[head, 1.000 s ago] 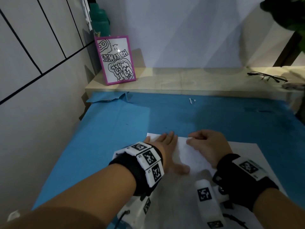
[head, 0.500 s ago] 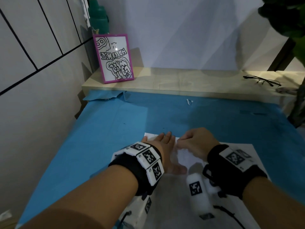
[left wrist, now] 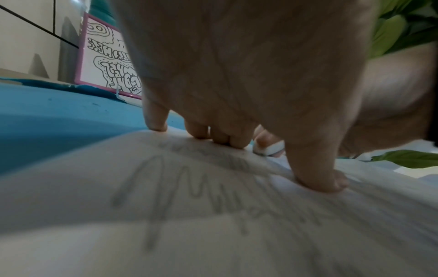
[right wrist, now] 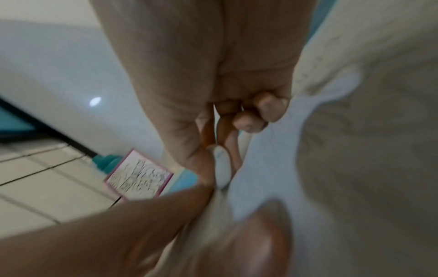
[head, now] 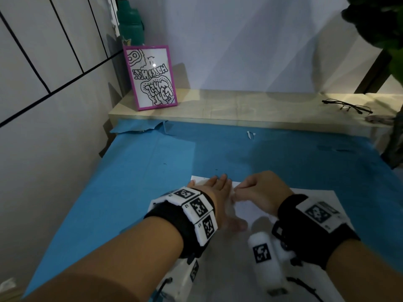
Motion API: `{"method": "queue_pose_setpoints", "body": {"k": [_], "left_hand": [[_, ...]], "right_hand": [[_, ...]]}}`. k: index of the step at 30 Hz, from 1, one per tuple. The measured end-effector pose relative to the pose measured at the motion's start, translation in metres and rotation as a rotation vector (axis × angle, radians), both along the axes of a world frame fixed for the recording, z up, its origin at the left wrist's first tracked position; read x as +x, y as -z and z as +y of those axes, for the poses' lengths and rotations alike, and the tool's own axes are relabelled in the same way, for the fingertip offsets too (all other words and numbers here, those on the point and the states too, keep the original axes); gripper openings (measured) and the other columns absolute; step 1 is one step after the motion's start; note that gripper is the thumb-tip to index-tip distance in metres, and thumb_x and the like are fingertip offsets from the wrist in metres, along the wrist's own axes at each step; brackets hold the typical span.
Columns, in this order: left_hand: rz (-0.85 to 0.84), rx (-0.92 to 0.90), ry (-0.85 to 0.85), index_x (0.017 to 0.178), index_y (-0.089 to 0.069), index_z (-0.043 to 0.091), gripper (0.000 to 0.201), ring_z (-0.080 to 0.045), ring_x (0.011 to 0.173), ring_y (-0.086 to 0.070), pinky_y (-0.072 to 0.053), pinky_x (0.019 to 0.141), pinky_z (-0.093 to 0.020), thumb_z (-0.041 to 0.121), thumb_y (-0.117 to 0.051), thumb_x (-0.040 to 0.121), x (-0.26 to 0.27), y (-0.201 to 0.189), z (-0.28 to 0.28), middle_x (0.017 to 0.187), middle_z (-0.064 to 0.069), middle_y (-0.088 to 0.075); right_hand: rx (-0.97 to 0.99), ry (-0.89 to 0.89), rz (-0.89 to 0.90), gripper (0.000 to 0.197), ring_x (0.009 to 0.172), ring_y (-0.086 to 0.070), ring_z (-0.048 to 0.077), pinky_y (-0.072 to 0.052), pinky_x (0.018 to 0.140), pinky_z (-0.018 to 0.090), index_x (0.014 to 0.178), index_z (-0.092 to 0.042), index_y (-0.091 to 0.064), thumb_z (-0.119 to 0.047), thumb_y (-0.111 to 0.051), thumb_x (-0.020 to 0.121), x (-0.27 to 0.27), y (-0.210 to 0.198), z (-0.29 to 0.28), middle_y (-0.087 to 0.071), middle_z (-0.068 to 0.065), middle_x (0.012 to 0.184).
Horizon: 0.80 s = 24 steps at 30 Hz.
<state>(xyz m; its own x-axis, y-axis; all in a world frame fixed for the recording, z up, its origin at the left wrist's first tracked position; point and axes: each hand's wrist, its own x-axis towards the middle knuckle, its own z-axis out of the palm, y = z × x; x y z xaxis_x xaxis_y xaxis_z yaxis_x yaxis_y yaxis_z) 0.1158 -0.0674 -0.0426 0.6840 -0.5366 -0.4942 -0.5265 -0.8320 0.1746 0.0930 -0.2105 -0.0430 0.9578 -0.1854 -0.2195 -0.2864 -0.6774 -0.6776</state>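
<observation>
- Plainly erasing: the right hand (head: 259,192), fingers curled, pinches a small white eraser (right wrist: 221,168) against the sheet of paper (left wrist: 71,187), lower centre of the head view.
- The left hand (head: 218,197) lies flat, fingers straight, pinning the sheet just beside it.
- Short strokes away from that hand should stop the thin sheet buckling.
- Paper matte, faintly rumpled, with grey pencil scribble (left wrist: 201,187); eraser rounded, rubbery.

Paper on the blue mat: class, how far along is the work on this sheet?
Done: the paper beside the right hand looks blank in the head view. In hand: the left hand presses the sheet flat, while the right pinches a white block, probably an eraser, at the far edge. Left: grey pencil scribbles show near the left wrist.
</observation>
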Motion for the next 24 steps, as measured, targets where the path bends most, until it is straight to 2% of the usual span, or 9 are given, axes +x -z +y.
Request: {"method": "queue_pose_setpoints", "body": {"k": [3, 5, 7, 11, 15, 18, 20, 22, 24], "left_hand": [[-0.007, -0.007, -0.004, 0.151, 0.012, 0.023, 0.11, -0.009, 0.146, 0.01, 0.003, 0.114, -0.053, 0.076, -0.048, 0.077, -0.001, 0.001, 0.001, 0.158, 0.01, 0.017], [-0.007, -0.005, -0.001, 0.151, 0.012, 0.022, 0.109, -0.009, 0.146, 0.01, 0.002, 0.114, -0.054, 0.076, -0.048, 0.077, -0.001, 0.0, 0.001, 0.158, 0.009, 0.017], [0.0, 0.003, -0.001, 0.151, 0.012, 0.022, 0.109, -0.01, 0.146, 0.01, 0.002, 0.114, -0.054, 0.075, -0.048, 0.078, -0.001, -0.001, 0.001, 0.158, 0.009, 0.017], [0.016, 0.01, -0.014, 0.151, 0.013, 0.022, 0.109, -0.008, 0.146, 0.011, 0.003, 0.116, -0.054, 0.075, -0.049, 0.078, -0.003, -0.004, 0.0, 0.158, 0.01, 0.018], [0.009, 0.019, -0.01, 0.151, 0.012, 0.021, 0.107, -0.009, 0.146, 0.011, 0.002, 0.116, -0.054, 0.074, -0.048, 0.079, -0.004, -0.006, -0.001, 0.158, 0.009, 0.018], [0.014, 0.014, -0.015, 0.151, 0.013, 0.023, 0.108, -0.008, 0.145, 0.011, 0.003, 0.116, -0.054, 0.075, -0.048, 0.078, -0.004, -0.005, 0.0, 0.157, 0.01, 0.019], [0.016, 0.018, -0.014, 0.151, 0.013, 0.022, 0.109, -0.009, 0.146, 0.011, 0.003, 0.116, -0.054, 0.075, -0.048, 0.078, -0.003, -0.005, 0.0, 0.158, 0.01, 0.019], [0.012, 0.023, -0.007, 0.151, 0.013, 0.022, 0.109, -0.009, 0.146, 0.011, 0.002, 0.116, -0.054, 0.075, -0.048, 0.078, -0.003, -0.005, 0.0, 0.158, 0.009, 0.019], [0.011, 0.013, -0.005, 0.151, 0.012, 0.022, 0.109, -0.009, 0.146, 0.011, 0.003, 0.116, -0.054, 0.076, -0.048, 0.078, -0.003, -0.004, 0.0, 0.158, 0.009, 0.019]], "right_hand": [[-0.051, 0.128, -0.092, 0.009, 0.073, -0.061, 0.02, -0.044, 0.062, 0.026, 0.062, -0.012, -0.067, -0.014, -0.072, 0.07, 0.004, -0.002, -0.01, -0.068, 0.006, 0.072], [-0.066, 0.064, -0.071, 0.012, 0.069, -0.058, 0.016, -0.042, 0.06, 0.025, 0.06, -0.011, -0.066, -0.014, -0.072, 0.07, 0.0, -0.003, -0.003, -0.065, 0.004, 0.067], [-0.04, -0.003, -0.009, 0.01, 0.068, -0.058, 0.015, -0.043, 0.062, 0.026, 0.065, -0.005, -0.07, -0.015, -0.073, 0.069, -0.004, -0.002, 0.002, -0.065, 0.008, 0.068], [-0.068, 0.125, -0.098, 0.008, 0.074, -0.06, 0.015, -0.042, 0.059, 0.021, 0.07, -0.009, -0.07, -0.017, -0.072, 0.071, -0.001, -0.002, -0.008, -0.067, 0.003, 0.075], [-0.079, -0.056, -0.016, 0.016, 0.062, -0.049, 0.01, -0.035, 0.053, 0.019, 0.062, -0.003, -0.066, -0.016, -0.072, 0.07, -0.01, -0.001, 0.004, -0.054, 0.004, 0.063], [-0.062, 0.102, -0.06, 0.01, 0.07, -0.057, 0.014, -0.039, 0.054, 0.019, 0.064, -0.011, -0.068, -0.017, -0.074, 0.07, -0.004, -0.003, -0.009, -0.066, 0.003, 0.072], [-0.066, 0.075, -0.065, 0.01, 0.073, -0.06, 0.016, -0.041, 0.059, 0.024, 0.063, -0.01, -0.068, -0.016, -0.073, 0.07, -0.006, -0.004, -0.006, -0.067, 0.006, 0.074], [-0.043, -0.06, 0.006, 0.015, 0.067, -0.054, 0.017, -0.039, 0.06, 0.025, 0.067, 0.0, -0.07, -0.015, -0.073, 0.069, -0.01, -0.002, 0.003, -0.065, 0.018, 0.072], [-0.014, -0.018, 0.018, 0.015, 0.069, -0.055, 0.014, -0.039, 0.058, 0.024, 0.069, -0.001, -0.071, -0.016, -0.075, 0.069, -0.008, -0.003, -0.005, -0.068, 0.02, 0.077]]}}
